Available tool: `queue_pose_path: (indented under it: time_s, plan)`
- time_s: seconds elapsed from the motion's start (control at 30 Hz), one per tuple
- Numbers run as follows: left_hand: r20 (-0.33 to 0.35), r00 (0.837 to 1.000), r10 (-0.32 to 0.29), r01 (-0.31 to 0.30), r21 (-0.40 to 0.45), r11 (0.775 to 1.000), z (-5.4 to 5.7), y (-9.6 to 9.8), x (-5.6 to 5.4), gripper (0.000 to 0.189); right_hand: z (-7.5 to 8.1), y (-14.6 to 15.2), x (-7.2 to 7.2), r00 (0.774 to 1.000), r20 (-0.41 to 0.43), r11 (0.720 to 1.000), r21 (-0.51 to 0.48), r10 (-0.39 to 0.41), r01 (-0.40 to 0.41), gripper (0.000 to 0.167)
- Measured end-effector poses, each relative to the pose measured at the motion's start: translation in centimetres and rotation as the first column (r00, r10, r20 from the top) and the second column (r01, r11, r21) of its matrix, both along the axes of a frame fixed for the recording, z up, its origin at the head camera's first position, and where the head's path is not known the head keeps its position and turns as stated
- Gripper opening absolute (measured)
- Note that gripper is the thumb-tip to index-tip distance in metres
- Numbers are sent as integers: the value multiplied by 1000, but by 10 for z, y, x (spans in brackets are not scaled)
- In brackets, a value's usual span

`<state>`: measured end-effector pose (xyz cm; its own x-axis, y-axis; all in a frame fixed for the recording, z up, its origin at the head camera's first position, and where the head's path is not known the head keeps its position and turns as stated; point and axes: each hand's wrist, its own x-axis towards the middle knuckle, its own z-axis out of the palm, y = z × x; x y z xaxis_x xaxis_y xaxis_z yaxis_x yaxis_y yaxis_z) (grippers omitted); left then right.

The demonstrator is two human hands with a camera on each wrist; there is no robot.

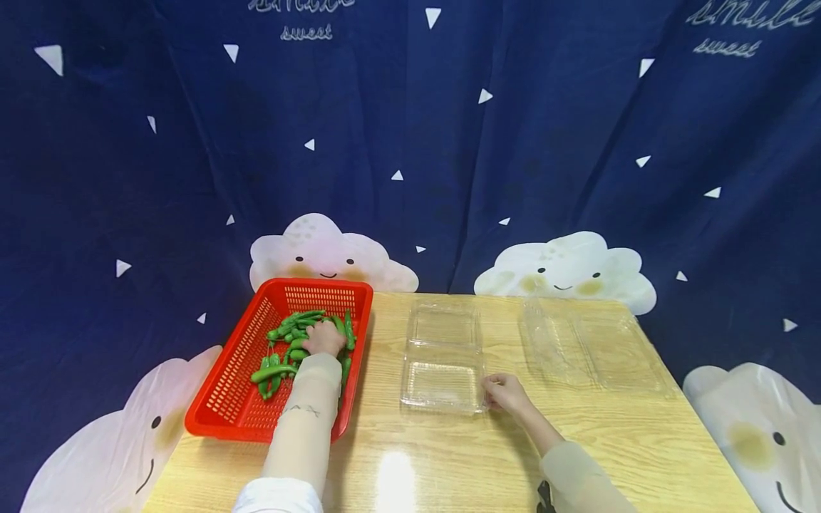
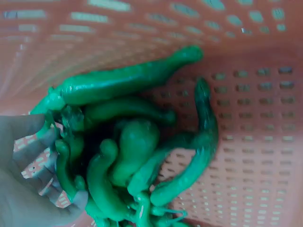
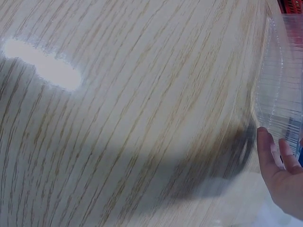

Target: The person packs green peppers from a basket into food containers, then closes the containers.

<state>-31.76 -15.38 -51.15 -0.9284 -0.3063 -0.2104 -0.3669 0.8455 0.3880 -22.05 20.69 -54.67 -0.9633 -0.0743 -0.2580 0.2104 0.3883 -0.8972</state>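
In the head view my left hand (image 1: 325, 338) reaches into a red plastic basket (image 1: 221, 430) among several green chili peppers (image 1: 274, 372). The left wrist view shows that hand (image 2: 28, 175) beside the pepper pile, its fingers apart and the fingertips by the stems of the nearest green peppers (image 2: 113, 86). None is clearly gripped. At the table's middle lies an opened clear plastic clamshell box (image 1: 442, 385), lid side away from me. My right hand (image 1: 507, 393) holds the box's near right edge between thumb and fingers; the right wrist view has this hand (image 3: 284, 182) at the rim.
Further right on the wooden table (image 1: 449, 456) stand more opened clear plastic boxes (image 1: 616, 349). A dark blue curtain (image 1: 436, 142) with white clouds and triangles hangs behind the table and at its sides. The basket takes up the table's left part.
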Motion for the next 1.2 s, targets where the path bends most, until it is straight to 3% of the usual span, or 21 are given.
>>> queue_pose_path:
  time_s: [0.17, 0.27, 0.37, 0.53, 0.57, 0.67, 0.83, 0.93, 1.1, 1.2]
  plan:
    - [-5, 996, -84, 84, 4, 996, 2, -8, 0, 17, 0, -1, 0, 1000, 14, 1000, -10, -23, 23, 34]
    - [-43, 989, -139, 138, -15, 990, 1, -11, -1, 8, 0, -1, -1, 999, 20, 1000, -2, -28, 28, 35]
    - [-87, 976, -199, 193, -70, 979, -5, -12, -3, 24, 0, -1, -1, 999, 22, 1000, 2, -30, 30, 35]
    - [-86, 953, -292, 277, -149, 949, -20, -12, -13, 54, 0, -1, -1, 999, 23, 999, -1, -35, 35, 34]
    - [-110, 945, -309, 286, -186, 940, -26, -12, -16, 55, 0, -1, -1, 999, 26, 999, -1, -39, 39, 34]
    - [-98, 938, -334, 304, -234, 923, -28, -11, -18, 49, -1, -1, -1, 999, 27, 999, -5, -42, 42, 33]
    - [-37, 928, -371, 349, -264, 899, -15, -6, -8, 42, -2, -2, -1, 998, 34, 999, -13, -50, 51, 33]
    - [-35, 918, -394, 367, -301, 880, -13, -6, -3, 41, -2, -3, -1, 998, 35, 998, -14, -54, 54, 34]
    - [-129, 901, -415, 353, -341, 872, -16, -10, -2, 39, -3, -2, -1, 998, 34, 999, -13, -49, 49, 34]
    - [-199, 879, -433, 343, -365, 865, -19, -13, -4, 36, -3, -2, -1, 998, 29, 999, -18, -49, 50, 35]
